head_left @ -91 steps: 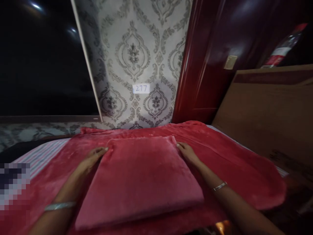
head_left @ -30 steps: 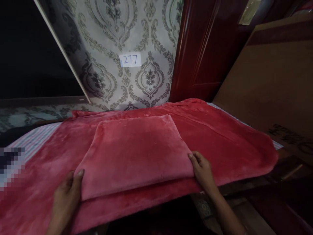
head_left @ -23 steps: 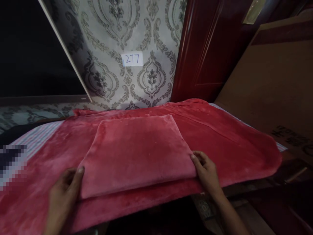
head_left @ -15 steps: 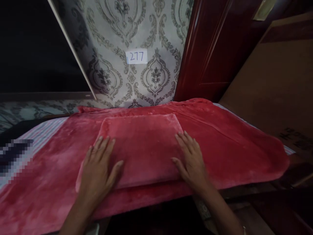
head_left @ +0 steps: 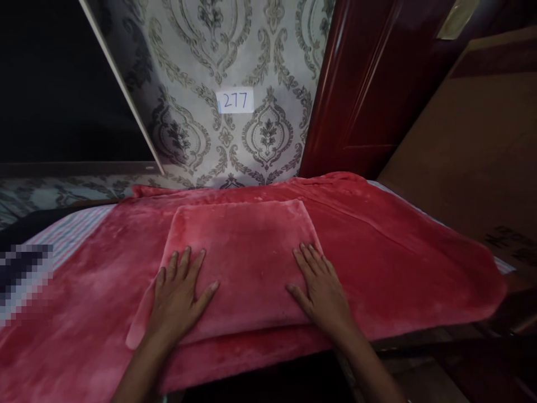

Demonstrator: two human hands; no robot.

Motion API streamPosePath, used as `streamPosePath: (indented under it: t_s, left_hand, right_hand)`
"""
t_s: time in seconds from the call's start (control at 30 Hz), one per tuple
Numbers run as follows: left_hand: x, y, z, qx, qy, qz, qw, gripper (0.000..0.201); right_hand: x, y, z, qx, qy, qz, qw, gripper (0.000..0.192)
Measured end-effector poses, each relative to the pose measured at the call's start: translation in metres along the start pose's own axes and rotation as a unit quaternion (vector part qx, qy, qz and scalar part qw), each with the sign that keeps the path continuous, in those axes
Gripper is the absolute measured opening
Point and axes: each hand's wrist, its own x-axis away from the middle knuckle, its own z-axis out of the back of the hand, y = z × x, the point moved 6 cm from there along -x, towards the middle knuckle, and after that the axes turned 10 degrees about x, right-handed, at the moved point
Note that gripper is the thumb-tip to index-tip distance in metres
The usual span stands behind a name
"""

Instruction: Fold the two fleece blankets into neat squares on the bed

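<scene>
both hands lie palm down on a folded red cloth (head_left: 247, 285).
the left hand (head_left: 178, 302) rests on the folded cloth's left side, fingers spread; the right hand (head_left: 322, 291) rests on its right side, fingers close together, thumb apart. the folded cloth lies on a wider red blanket (head_left: 403, 268), which spreads out around it. well to the folded cloth's right stands a cardboard box (head_left: 470, 151), contents hidden, its dark lettering too blurred to read. beyond the folded cloth, a white label (head_left: 235, 100) on the patterned wall (head_left: 268, 162) reads "277".
</scene>
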Motion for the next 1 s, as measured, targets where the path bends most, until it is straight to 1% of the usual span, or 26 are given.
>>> streamPosePath:
  t_s: [0.13, 0.27, 0.37, 0.47, 0.53, 0.6, 0.63, 0.7, 0.73, 0.8, 0.83, 0.9, 0.93, 1.0]
  left_hand:
    - [-0.001, 0.001, 0.001, -0.001, 0.005, 0.004, 1.000, 0.075]
    - [-0.001, 0.003, 0.000, -0.011, -0.002, 0.016, 1.000, 0.076]
    - [-0.001, -0.001, 0.003, -0.013, -0.009, 0.020, 1.000, 0.075]
    - [-0.006, -0.007, 0.010, 0.005, -0.050, 0.001, 0.999, 0.074]
    - [-0.015, -0.010, 0.018, 0.022, -0.075, -0.012, 0.997, 0.072]
    - [-0.032, -0.006, 0.030, 0.040, -0.072, -0.030, 0.996, 0.068]
    - [-0.045, -0.001, 0.035, 0.049, -0.067, -0.043, 0.996, 0.067]
    - [-0.075, 0.015, 0.042, 0.066, -0.074, -0.075, 0.992, 0.067]
    - [-0.091, 0.022, 0.043, 0.070, -0.089, -0.087, 0.990, 0.067]
    - [-0.125, 0.033, 0.041, 0.061, -0.118, -0.089, 0.987, 0.065]
    - [-0.140, 0.034, 0.039, 0.051, -0.125, -0.078, 0.988, 0.062]
    - [-0.162, 0.028, 0.031, 0.026, -0.122, -0.034, 0.992, 0.056]
    - [-0.168, 0.022, 0.025, 0.014, -0.117, -0.010, 0.993, 0.054]
    - [-0.172, 0.008, 0.011, -0.001, -0.102, 0.029, 0.994, 0.054]
  right_hand:
    - [-0.001, -0.001, -0.002, 0.003, 0.004, 0.005, 1.000, 0.068]
    - [-0.001, -0.001, -0.005, 0.005, 0.014, 0.006, 1.000, 0.067]
    - [-0.003, 0.002, -0.005, -0.001, -0.004, 0.007, 1.000, 0.067]
    - [-0.012, 0.006, 0.002, -0.020, -0.048, 0.016, 0.998, 0.063]
    - [-0.026, 0.005, 0.013, -0.032, -0.054, 0.019, 0.998, 0.059]
    - [-0.049, -0.001, 0.026, -0.031, -0.045, 0.023, 0.998, 0.057]
    - [-0.064, -0.007, 0.030, -0.028, -0.044, 0.027, 0.998, 0.057]
    - [-0.098, -0.022, 0.034, -0.020, -0.053, 0.038, 0.998, 0.058]
    - [-0.117, -0.028, 0.032, -0.015, -0.060, 0.038, 0.997, 0.059]
    - [-0.150, -0.035, 0.024, -0.005, -0.079, 0.017, 0.997, 0.059]
    - [-0.164, -0.035, 0.018, 0.000, -0.088, 0.000, 0.996, 0.058]
    - [-0.182, -0.028, 0.003, 0.017, -0.103, -0.040, 0.994, 0.055]
    - [-0.187, -0.022, -0.006, 0.027, -0.109, -0.057, 0.992, 0.052]
    - [-0.188, -0.009, -0.022, 0.043, -0.121, -0.082, 0.988, 0.049]
